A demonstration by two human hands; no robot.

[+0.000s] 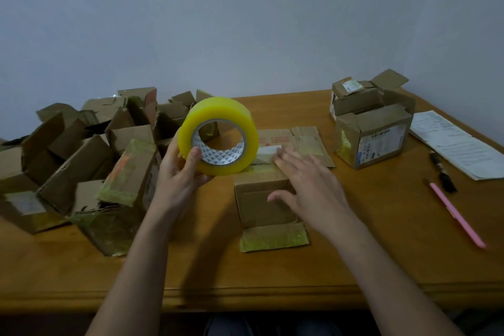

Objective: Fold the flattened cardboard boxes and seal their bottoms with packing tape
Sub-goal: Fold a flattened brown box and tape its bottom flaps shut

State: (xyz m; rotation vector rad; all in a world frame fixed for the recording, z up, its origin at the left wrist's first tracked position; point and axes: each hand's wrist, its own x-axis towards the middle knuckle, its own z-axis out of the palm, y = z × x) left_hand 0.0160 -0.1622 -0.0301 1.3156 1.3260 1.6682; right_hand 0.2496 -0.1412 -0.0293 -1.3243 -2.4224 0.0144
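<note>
- On the wooden table (272, 275), just in front of the person, a small cardboard box (263, 199) stands with its bottom turned up and one flap (274, 239) lying flat toward the near edge, glossy with old yellowish tape.
- At its far top edge, a strip of tape runs from the yellow packing tape roll (218, 135) onto the box, so I judge the sealing of this one is under way, not finished.
- Left hand (180, 172) grips the roll, thumb hooked into the core and fingers curled round the outside, holding it up just beside the box's far left corner.
- Right hand (305, 185) lies flat with fingers straight and spread, pressing down on the box top and the tape end; it holds nothing.
- To the left, a crowd of folded boxes (81, 161) sits packed together, several showing taped faces; these look done, though I cannot tell that each is sealed.
- Behind the box, 1 flattened box (297, 142) lies on the table, apparently still to fold.
- To the right, 2 more boxes (371, 123) stand stacked with flaps open; whether they count as finished I cannot tell.
- Further right lie papers (452, 144), a pink pen (458, 217) and a dark tool (443, 172).
</note>
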